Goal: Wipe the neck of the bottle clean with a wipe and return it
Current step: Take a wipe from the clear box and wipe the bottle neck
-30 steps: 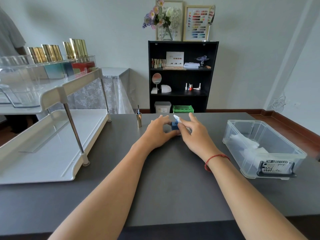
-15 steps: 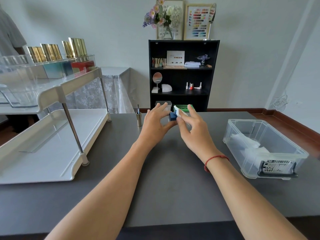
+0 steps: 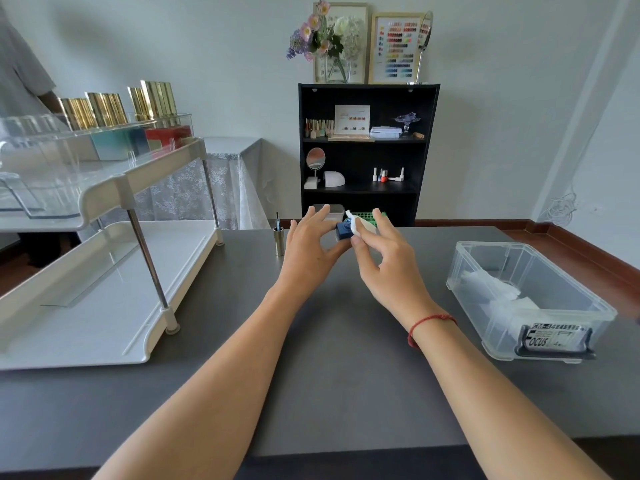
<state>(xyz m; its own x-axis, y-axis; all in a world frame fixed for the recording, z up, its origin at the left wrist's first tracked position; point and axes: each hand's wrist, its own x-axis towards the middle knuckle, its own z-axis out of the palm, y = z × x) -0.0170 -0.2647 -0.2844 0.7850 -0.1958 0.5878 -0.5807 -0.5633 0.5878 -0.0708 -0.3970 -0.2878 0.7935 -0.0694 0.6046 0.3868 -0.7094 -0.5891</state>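
A small blue bottle (image 3: 343, 231) is held above the grey table, tilted with its neck toward the right. My left hand (image 3: 311, 249) grips its body between thumb and fingers. My right hand (image 3: 384, 263) pinches a white wipe (image 3: 356, 226) against the bottle's neck. The bottle's gold cap with its brush (image 3: 278, 239) stands upright on the table just left of my left hand. Most of the bottle is hidden by my fingers.
A white two-tier rack (image 3: 104, 271) fills the left side, with gold-capped bottles in a clear tray (image 3: 114, 133) on its upper tier. A clear plastic bin (image 3: 526, 299) holding wipes sits at the right. A black shelf (image 3: 367, 150) stands behind the table.
Both hands have lifted the bottle and wipe up off the table and a little away from me. The wipe stays pressed on the neck.
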